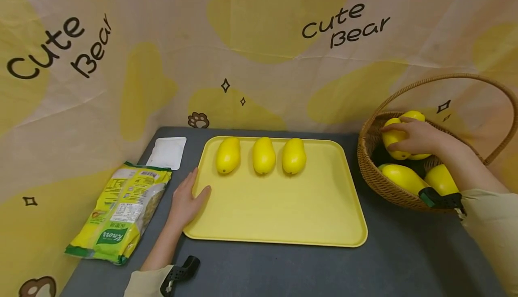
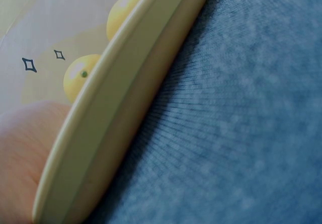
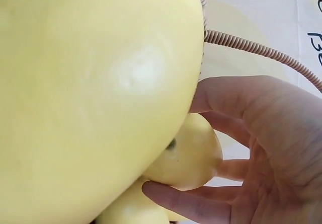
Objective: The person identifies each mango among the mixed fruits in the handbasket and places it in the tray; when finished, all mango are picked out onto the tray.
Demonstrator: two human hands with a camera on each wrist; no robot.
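Note:
My right hand (image 1: 418,135) reaches into the wicker basket (image 1: 370,171) and grips a yellow mango (image 1: 391,139), thumb on one side and fingers on the other. In the right wrist view its fingers curve round that mango (image 3: 193,158), partly hidden behind a much nearer one (image 3: 100,83). My left hand (image 1: 187,202) rests on the left rim of the yellow tray (image 1: 275,211), fingers fairly straight and thumb over the inner side. On the tray's far half stand a left mango (image 1: 228,155), a middle mango (image 1: 264,155) and a right mango (image 1: 293,156) in a row.
Other mangoes (image 1: 404,178) lie in the basket, whose tall handle (image 1: 453,77) arches over it. Left of the tray are a green and yellow Knorr bag (image 1: 121,211) and a white packet (image 1: 167,152). A printed cloth (image 1: 259,54) hangs behind the grey table (image 1: 275,270).

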